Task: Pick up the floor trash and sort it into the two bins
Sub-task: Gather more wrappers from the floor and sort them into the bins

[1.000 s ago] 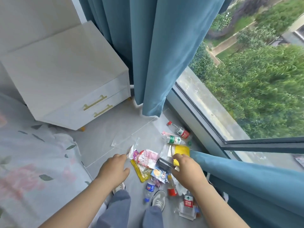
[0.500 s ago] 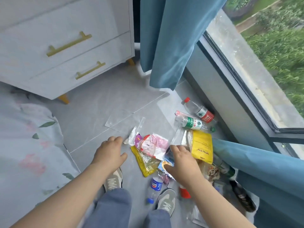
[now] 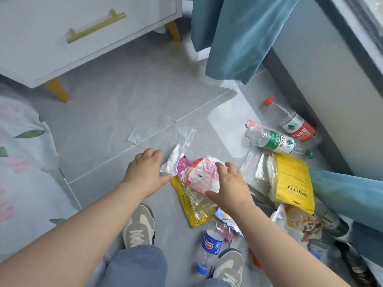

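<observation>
- Well beyond the left hand [image 3: 145,168], up and to its left, we see a white drawer unit [image 3: 62,48] with a brass bar handle [image 3: 96,27] and yellow legs [image 3: 58,90].
- Left of that hand we see floral bedding [image 3: 22,162], printed with pink blooms and green leaves.
- Under both hands we see grey floor tiles [image 3: 116,104] with pale grout lines.
- Well beyond the right hand [image 3: 232,187] we see a blue curtain [image 3: 234,38] hanging, its hem clear of the floor.
- Right of the right hand we see another blue curtain fold [image 3: 342,195] lying low, and beyond it a pale wall [image 3: 323,69] below the window.
- Nearer us than the hands we see two grey sneakers [image 3: 137,224] and blue jeans [image 3: 136,266].
</observation>
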